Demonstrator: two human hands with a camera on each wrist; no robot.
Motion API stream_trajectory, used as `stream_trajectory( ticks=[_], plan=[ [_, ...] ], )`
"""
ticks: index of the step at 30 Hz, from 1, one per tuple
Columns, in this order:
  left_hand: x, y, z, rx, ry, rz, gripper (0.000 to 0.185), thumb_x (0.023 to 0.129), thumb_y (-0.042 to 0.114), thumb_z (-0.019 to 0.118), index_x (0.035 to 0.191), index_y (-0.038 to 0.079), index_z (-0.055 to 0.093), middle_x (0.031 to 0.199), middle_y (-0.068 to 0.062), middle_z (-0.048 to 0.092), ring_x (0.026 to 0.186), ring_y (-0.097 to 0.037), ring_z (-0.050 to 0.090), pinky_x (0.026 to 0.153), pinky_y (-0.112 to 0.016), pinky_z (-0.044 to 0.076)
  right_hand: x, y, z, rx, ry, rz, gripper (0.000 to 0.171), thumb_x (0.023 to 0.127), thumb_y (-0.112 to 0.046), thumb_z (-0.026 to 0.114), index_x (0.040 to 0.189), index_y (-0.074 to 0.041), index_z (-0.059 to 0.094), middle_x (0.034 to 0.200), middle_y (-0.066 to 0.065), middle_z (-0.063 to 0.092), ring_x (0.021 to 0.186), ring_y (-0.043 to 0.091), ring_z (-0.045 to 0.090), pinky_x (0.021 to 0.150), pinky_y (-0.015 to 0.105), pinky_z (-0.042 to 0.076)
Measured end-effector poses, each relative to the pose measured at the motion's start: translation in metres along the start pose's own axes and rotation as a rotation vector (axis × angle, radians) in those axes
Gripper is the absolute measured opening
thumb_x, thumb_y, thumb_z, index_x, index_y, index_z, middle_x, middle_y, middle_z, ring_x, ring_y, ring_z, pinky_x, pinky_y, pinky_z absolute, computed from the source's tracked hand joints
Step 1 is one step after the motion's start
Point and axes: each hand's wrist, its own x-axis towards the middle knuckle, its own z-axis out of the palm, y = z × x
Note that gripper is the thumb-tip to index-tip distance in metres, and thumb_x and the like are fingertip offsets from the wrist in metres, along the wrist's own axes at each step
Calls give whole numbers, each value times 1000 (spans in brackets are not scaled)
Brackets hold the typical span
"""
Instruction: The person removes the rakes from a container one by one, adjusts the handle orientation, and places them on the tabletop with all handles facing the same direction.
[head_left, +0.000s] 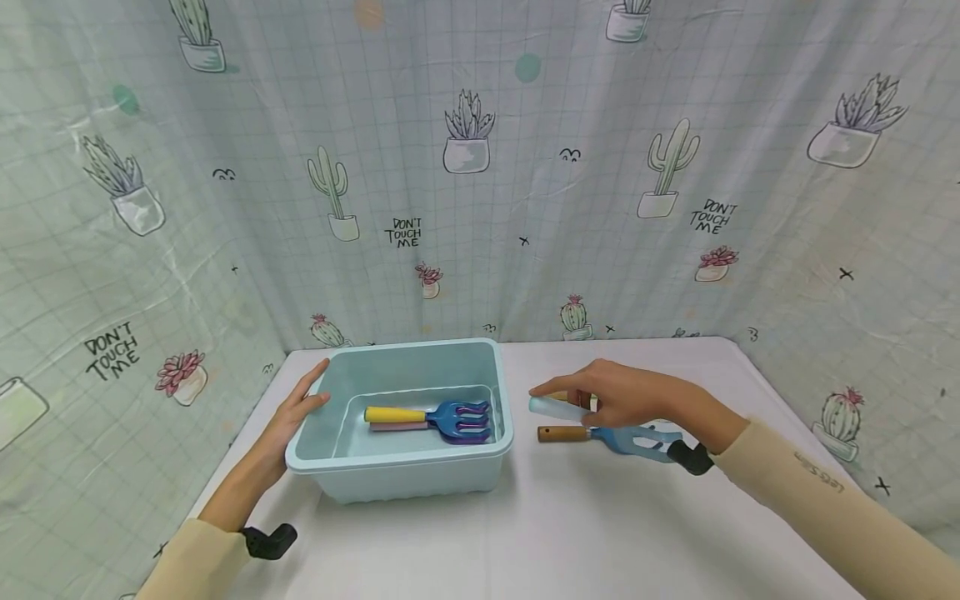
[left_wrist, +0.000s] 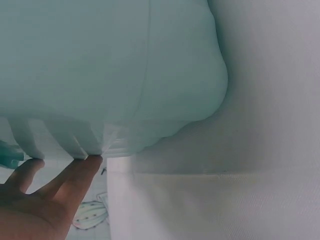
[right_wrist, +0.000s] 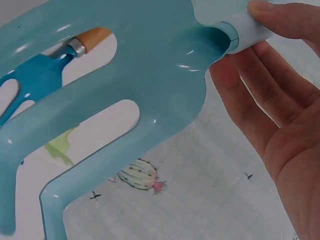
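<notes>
Right hand (head_left: 624,395) is just right of the tub (head_left: 408,482), thumb and fingers clamped on the pale handle of a light-blue fork (head_left: 552,408); a brown-handled tool (head_left: 566,434) with a blue slotted head lies right of the tub too, on the bench (head_left: 450,554). Left hand (head_left: 279,422) is at the tub's left end, fingers apart and touching its rim. Inside the tub: a yellow-handled blue fork (head_left: 429,416) lying over a pink handle (head_left: 397,427).
</notes>
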Motion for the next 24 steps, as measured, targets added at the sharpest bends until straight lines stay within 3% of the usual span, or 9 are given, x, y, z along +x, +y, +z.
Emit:
stream_trajectory(
  ticks=[6, 17, 21, 24],
  plan=[
    [0, 1, 0, 8, 2, 5, 68, 111, 32, 39, 166, 40, 0, 176, -5, -8, 159, -48, 10, 120, -66, 29, -5, 6, 10, 15, -18, 19, 72, 90, -5, 72, 152, -36, 51, 104, -13, 71, 88, 2, 63, 78, 24, 55],
    [1, -1, 1, 12, 12, 6, 69, 110, 33, 40, 166, 40, 0, 176, -5, -8, 160, -47, 8, 121, -67, 26, -8, 18, 36, 60, -49, 25, 73, 88, 1, 68, 147, -40, 55, 102, -9, 73, 84, 1, 62, 84, 36, 58],
    [1, 0, 1, 9, 6, 13, 69, 111, 32, 40, 166, 39, 0, 176, -5, -8, 160, -47, 8, 122, -68, 25, -11, 22, 47, 82, -55, -3, 78, 87, 4, 66, 149, -41, 53, 124, -12, 72, 89, 2, 62, 84, 33, 58],
    [1, 0, 1, 7, 4, 16, 69, 111, 32, 40, 166, 39, 0, 176, -5, -8, 160, -46, 7, 122, -67, 23, -13, 22, 54, 93, -62, -19, 82, 86, 7, 64, 151, -40, 51, 143, -17, 63, 92, 3, 60, 83, 30, 57]
  ],
)
